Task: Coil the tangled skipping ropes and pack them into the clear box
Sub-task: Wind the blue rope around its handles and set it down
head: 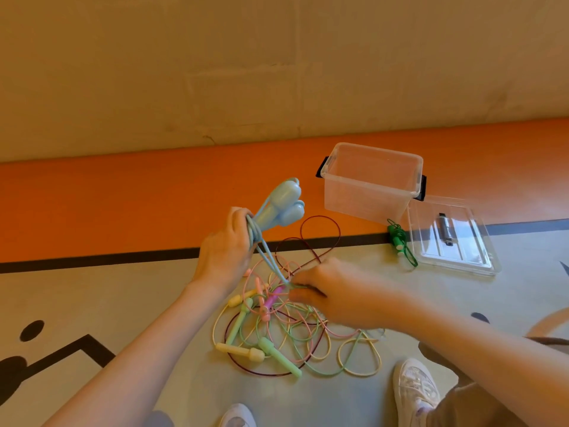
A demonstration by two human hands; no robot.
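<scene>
Warm, even light fills the room, casting only faint shadows. The clear box stays fairly sharp, and its lid just right of it catches a pale sheen. Below and left of the box, the right hand smears with motion blur. Floor lines bow toward the edges.

Glossy clear plastic box

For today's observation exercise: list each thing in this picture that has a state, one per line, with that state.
Clear box: open, empty.
Lid: off, flat beside the box.
Blue rope: partly coiled, held up.
Green rope: bundled by the box.
Rope pile: tangled on the floor.
Left hand: grips blue rope.
Right hand: pinches blue rope.
</scene>
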